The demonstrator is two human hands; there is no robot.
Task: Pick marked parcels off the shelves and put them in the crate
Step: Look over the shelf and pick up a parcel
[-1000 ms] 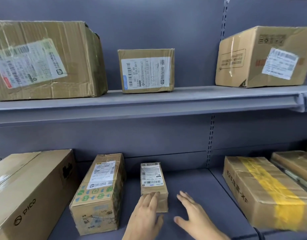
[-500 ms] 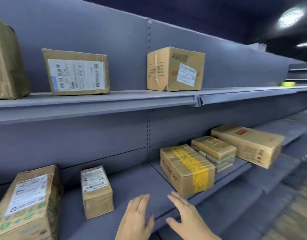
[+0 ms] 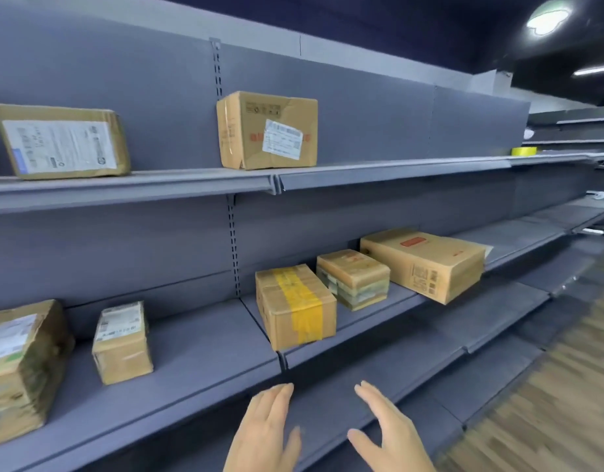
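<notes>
Hands empty, fingers spread: left hand (image 3: 264, 434), right hand (image 3: 389, 434). Yellow-taped box (image 3: 295, 306) sits just ahead, between them, long axis running away.

Two bare hands (image 3: 264, 434), no sleeves visible.

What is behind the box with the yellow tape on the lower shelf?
Behind the yellow-taped box only the bare lower shelf and the grey back panel show. A smaller box sits to its right, apart. The strip directly behind its far end is hidden.
</notes>
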